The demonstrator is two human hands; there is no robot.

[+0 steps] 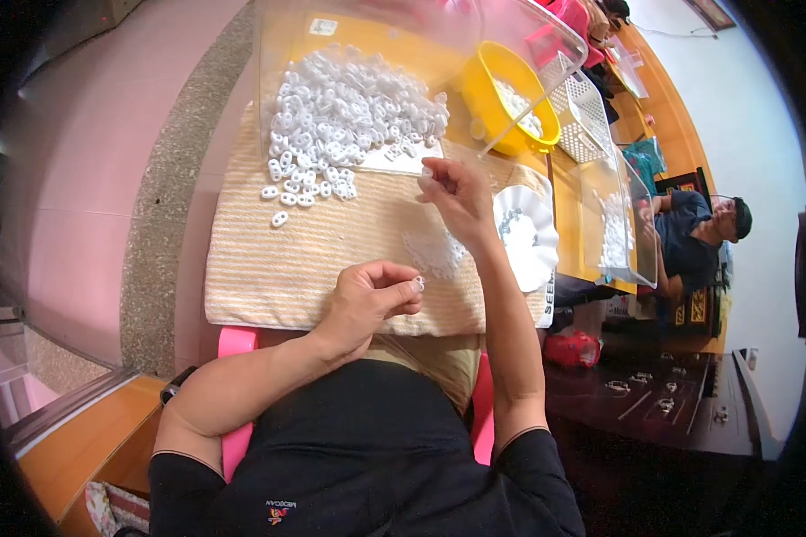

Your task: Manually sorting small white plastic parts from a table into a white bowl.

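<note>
My left hand (367, 302) is closed, palm inward, over the near part of a striped towel (269, 268). Between its thumb and forefinger sits a small whitish piece (419, 283). Farther forward and to the right, my right hand (459, 199) has its thumb and fingertips drawn together beside the white board's edge; what they pinch is too small to make out. A large heap of white oval plastic pieces with two holes (349, 103) lies ahead of both hands. Small translucent pieces (434, 253) lie scattered between my hands.
Right of my right forearm is a white scalloped plate (537, 259) with small grey bits. Beyond stand a yellow basin (484, 76), a white perforated basket (585, 112) and a clear bin (645, 259) of white pieces. Another person (690, 228) is at the right.
</note>
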